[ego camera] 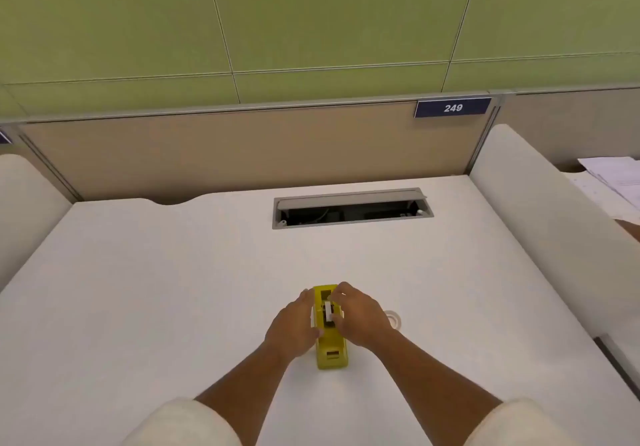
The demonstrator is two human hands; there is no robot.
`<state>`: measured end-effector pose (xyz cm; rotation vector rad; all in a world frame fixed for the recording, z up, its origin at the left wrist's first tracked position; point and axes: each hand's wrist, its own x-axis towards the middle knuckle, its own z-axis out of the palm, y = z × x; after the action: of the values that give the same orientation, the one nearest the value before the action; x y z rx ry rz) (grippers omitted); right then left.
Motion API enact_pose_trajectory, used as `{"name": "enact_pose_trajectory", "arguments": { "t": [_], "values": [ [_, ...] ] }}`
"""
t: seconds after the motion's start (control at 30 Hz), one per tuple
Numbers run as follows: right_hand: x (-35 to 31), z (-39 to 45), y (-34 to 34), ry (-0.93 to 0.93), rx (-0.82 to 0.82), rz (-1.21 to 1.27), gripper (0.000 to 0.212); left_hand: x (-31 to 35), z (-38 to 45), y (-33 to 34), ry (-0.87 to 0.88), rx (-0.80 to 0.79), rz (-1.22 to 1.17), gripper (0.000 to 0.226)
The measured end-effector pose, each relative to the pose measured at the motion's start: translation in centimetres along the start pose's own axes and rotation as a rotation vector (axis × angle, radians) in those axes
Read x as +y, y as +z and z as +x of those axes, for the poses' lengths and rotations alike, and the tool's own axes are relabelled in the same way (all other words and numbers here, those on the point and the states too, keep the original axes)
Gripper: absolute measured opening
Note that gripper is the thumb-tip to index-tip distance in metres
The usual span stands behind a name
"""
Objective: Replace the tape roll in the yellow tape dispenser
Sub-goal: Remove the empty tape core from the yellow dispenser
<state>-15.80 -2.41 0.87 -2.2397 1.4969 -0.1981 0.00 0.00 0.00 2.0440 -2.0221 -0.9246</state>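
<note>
The yellow tape dispenser (pixel 330 354) stands on the white desk (pixel 173 290), long axis pointing away from me. My left hand (pixel 294 324) presses flat against its left side. My right hand (pixel 360 317) reaches over its right side, fingers pinching a white tape roll or hub (pixel 327 311) that sits in the dispenser's well. A second, clear tape roll (pixel 394 319) lies flat on the desk just right of my right hand, partly hidden by it.
An open grey cable tray (pixel 349 207) is recessed in the desk at the back. White padded dividers flank the desk at the left (pixel 24 210) and at the right (pixel 540 210). Papers (pixel 613 179) lie on the neighbouring desk at the far right.
</note>
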Motion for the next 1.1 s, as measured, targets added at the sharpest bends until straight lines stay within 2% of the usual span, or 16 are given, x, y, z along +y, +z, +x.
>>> {"name": "enact_pose_trajectory", "arguments": {
  "t": [0.17,0.6,0.93,1.1],
  "values": [
    [0.2,0.7,0.5,-0.028,-0.01,-0.056,0.034,0.0,0.8,0.5,-0.02,-0.058,0.05,0.093],
    [0.8,2.1,2.1,-0.013,-0.069,-0.064,0.024,0.3,2.0,0.9,-0.044,-0.062,0.126,0.093],
    [0.7,3.0,1.9,-0.045,-0.116,-0.078,0.025,0.2,1.8,1.1,-0.048,-0.025,0.084,0.084],
    [0.7,3.4,1.5,-0.034,-0.089,-0.069,0.022,0.5,1.8,0.9,-0.05,-0.007,0.066,0.069]
  ]
}}
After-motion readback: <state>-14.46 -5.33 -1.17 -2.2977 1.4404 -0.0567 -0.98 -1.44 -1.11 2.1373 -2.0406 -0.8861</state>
